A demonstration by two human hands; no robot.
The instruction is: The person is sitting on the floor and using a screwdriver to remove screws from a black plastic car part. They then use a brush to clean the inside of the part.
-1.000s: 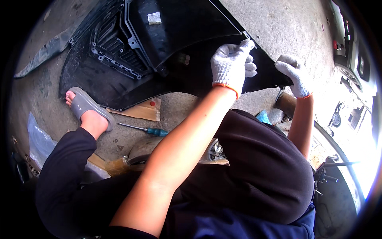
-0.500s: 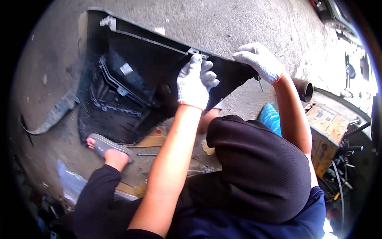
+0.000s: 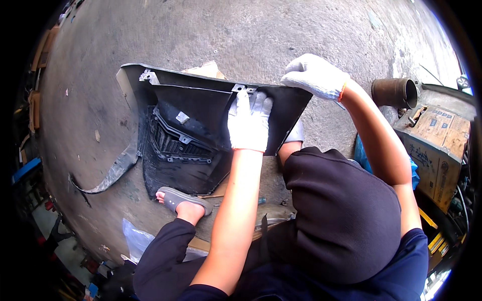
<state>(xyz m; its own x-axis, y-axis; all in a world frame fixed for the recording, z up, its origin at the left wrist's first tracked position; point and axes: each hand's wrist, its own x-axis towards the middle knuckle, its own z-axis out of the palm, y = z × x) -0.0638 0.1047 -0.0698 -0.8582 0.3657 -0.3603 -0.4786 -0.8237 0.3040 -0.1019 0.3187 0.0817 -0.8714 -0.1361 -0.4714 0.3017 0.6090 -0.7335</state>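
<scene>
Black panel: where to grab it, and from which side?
Probably the far edge of the black panel, near its right corner, coming from the person's right, where the right hand is. That rim looks slim enough to pinch between thumb and fingers; the near edge is partly blocked by the left sandal.

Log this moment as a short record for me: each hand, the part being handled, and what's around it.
Left hand: white-gloved, open over the inner face of the tapered black plastic panel, beside a small grey bracket; bracket contact unclear
Right hand: white-gloved, at the panel's right end; grip unclear
Panel detail: black ribbed grille in its left half
Near edge: grey slide sandal on a foot
Far right: rusty open-ended cylinder, brown printed box
</scene>
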